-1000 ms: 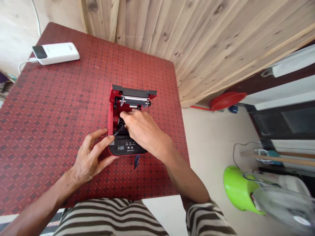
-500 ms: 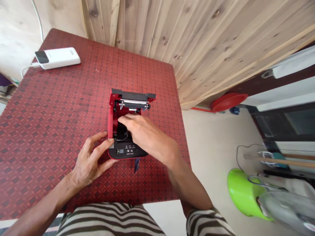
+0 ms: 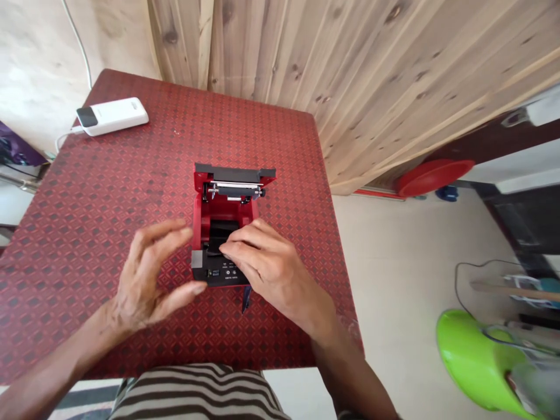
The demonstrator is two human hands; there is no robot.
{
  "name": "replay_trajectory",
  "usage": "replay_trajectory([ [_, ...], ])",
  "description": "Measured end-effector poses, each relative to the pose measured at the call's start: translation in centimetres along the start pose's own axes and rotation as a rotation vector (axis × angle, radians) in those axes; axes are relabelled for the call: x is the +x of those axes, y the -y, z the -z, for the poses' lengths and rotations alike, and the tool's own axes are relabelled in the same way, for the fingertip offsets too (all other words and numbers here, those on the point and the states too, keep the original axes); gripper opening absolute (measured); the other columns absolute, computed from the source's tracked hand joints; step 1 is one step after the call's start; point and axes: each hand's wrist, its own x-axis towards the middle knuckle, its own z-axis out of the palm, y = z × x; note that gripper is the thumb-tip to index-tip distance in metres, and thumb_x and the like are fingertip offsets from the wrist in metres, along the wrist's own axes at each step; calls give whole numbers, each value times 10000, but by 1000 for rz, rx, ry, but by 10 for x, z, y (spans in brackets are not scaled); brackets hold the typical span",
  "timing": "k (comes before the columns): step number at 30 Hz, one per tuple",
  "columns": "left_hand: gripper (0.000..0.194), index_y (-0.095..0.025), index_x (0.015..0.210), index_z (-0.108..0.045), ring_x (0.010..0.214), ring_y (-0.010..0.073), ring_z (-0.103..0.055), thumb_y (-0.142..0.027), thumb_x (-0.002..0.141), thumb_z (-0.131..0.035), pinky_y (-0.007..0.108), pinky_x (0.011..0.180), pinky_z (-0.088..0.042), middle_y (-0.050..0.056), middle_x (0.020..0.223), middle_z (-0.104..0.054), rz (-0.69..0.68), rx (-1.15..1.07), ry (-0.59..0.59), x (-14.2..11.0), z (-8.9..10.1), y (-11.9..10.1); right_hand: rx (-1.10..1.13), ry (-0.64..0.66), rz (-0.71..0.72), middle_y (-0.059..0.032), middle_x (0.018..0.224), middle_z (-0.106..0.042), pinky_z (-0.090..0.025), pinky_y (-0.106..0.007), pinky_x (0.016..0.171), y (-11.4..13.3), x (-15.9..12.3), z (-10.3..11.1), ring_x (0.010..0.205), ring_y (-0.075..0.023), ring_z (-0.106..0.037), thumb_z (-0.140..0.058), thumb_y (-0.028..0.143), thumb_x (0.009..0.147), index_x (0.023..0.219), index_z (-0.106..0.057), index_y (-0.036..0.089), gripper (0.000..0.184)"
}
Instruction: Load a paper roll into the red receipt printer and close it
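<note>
A small red-and-black printer [image 3: 198, 224] stands on the table with its lid [image 3: 236, 174] raised, showing a roller and metal bar. Inside its red bay lies a glossy black roll or strip of film [image 3: 222, 231]; which of the two I cannot tell. My right hand [image 3: 275, 265] is over the front right of the bay, thumb and fingers pinched at the near edge of the black film. To the printer's left, my left hand [image 3: 146, 274] is open, its thumb close to the front corner. A dark strip [image 3: 246, 298] sticks out below the printer's front.
The red patterned table [image 3: 131, 192] carries a white power bank [image 3: 114, 116] with a cable at the far left. Wooden boards [image 3: 280, 52] rise behind it. On the floor to the right are a green container [image 3: 470, 356] and a red basin [image 3: 435, 177].
My left hand has let go of the printer's left side and spread open. My right hand has come out of the bay toward the front panel, exposing the black film lying flatter.
</note>
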Motion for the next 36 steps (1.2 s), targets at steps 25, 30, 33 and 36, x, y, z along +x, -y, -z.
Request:
replay_trajectory([
  [25, 720, -176, 1554, -464, 1164, 300, -640, -399, 929, -744, 417, 949, -524, 140, 1332, -692, -199, 226, 189, 8, -12, -10, -217, -293, -37, -87, 1056, -800, -600, -378, 846, 17, -42, -28, 915, -211, -701, -653, 108, 971, 1193, -718, 157, 237],
  [30, 669, -171, 1530, -483, 1173, 306, -634, -379, 943, -728, 436, 950, -520, 147, 1346, -679, -154, 177, 232, 11, -10, -14, -121, -477, -135, -157, 1300, -723, -624, -434, 926, 5, -50, -15, 1145, -278, -712, -703, 169, 955, 1468, -567, 204, 532],
  [33, 695, -208, 1546, -464, 1161, 303, -646, -370, 931, -743, 441, 935, -528, 130, 1327, -692, -138, 166, 234, 12, -10, -13, -133, -572, -280, -125, 1273, -722, -640, -426, 823, -22, -58, -11, 1015, -250, -731, -636, 202, 997, 1478, -560, 283, 494],
  [36, 737, -220, 1548, -459, 1167, 306, -652, -356, 899, -780, 453, 956, -532, 127, 1318, -696, -145, 170, 212, 7, -14, -11, -93, -567, -438, -107, 1151, -740, -631, -393, 792, -58, -66, -22, 896, -209, -724, -551, 266, 1042, 1383, -615, 236, 349],
])
